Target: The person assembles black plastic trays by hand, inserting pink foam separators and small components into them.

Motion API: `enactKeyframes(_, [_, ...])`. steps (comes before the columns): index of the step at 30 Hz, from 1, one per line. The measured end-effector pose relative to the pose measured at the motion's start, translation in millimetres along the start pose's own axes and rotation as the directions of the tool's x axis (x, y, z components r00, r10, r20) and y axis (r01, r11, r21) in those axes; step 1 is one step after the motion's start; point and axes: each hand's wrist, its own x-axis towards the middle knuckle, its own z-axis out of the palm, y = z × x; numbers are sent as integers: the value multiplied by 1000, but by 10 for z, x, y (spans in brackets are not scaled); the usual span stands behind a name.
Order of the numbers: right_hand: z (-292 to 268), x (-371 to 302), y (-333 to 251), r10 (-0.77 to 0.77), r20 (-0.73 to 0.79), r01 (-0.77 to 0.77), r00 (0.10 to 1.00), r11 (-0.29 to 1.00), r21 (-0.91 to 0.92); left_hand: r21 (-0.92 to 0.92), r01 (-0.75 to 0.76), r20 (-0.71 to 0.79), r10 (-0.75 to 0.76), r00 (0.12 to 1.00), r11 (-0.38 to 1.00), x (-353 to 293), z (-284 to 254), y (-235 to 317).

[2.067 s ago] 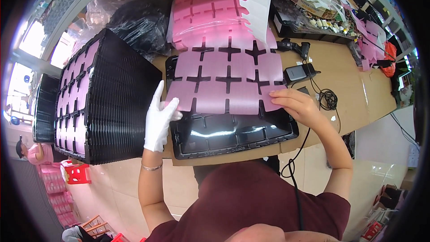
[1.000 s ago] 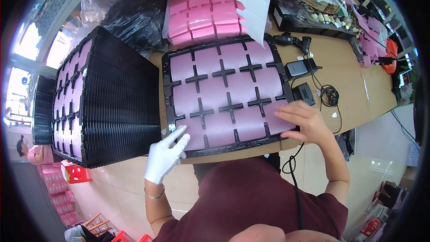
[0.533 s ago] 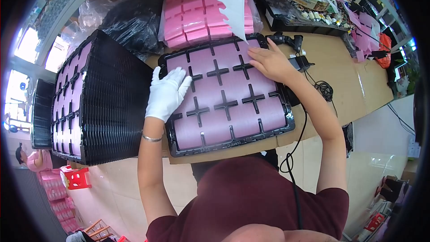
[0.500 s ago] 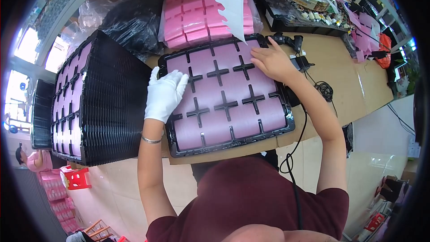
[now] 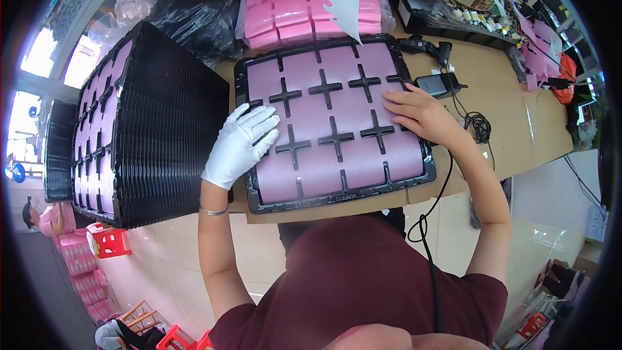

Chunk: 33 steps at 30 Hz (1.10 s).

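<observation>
A black plastic tray (image 5: pixel 337 199) lies on the cardboard-topped table in front of me, with lilac sheets (image 5: pixel 311 165) in it. Black cross-shaped ridges (image 5: pixel 325 89) stand up between the sheets. My left hand (image 5: pixel 243 146), in a white glove, rests along the tray's left side with its fingers stretched over the sheets. On the right side, my bare right hand (image 5: pixel 424 113) lies with spread fingers on the sheets near the rim. Neither hand grips anything that I can see.
A tall stack of black trays (image 5: pixel 168 129) stands at the left. Behind the tray is a bag of pink sheets (image 5: pixel 278 10), with a hanging white jagged strip (image 5: pixel 343 0) before it. A black device (image 5: pixel 440 84) and coiled cable (image 5: pixel 478 128) lie right. A crate of parts (image 5: pixel 453 19) stands beyond.
My right hand has slid from the tray's far right corner toward me along its right side. My left hand has also come slightly nearer. The whole view has shifted a little.
</observation>
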Motion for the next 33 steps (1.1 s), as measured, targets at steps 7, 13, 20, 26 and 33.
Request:
enactKeyframes(7, [-37, -51, -96, 18, 40, -17, 999, 1000, -8, 122, 25, 277, -59, 959, 992, 31, -212, 182])
enactKeyframes(13, [-108, -185, -254, 40, 145, -21, 989, 992, -126, 308, -3, 403, -128, 906, 951, -143, -194, 283])
enactKeyframes(20, [-61, -199, -230, 25, 83, -11, 996, 987, -162, 187, -40, 296, -17, 955, 982, -262, -260, 295])
enactKeyframes(26, [131, 538, 278, 104, -304, -130, 947, 989, -68, 265, 146, -146, -110, 983, 953, 342, 27, 34])
enactKeyframes(33, [128, 296, 436, 330, -400, -200, 855, 922, 332, -412, 719, 79, -764, 640, 559, -117, 38, -20])
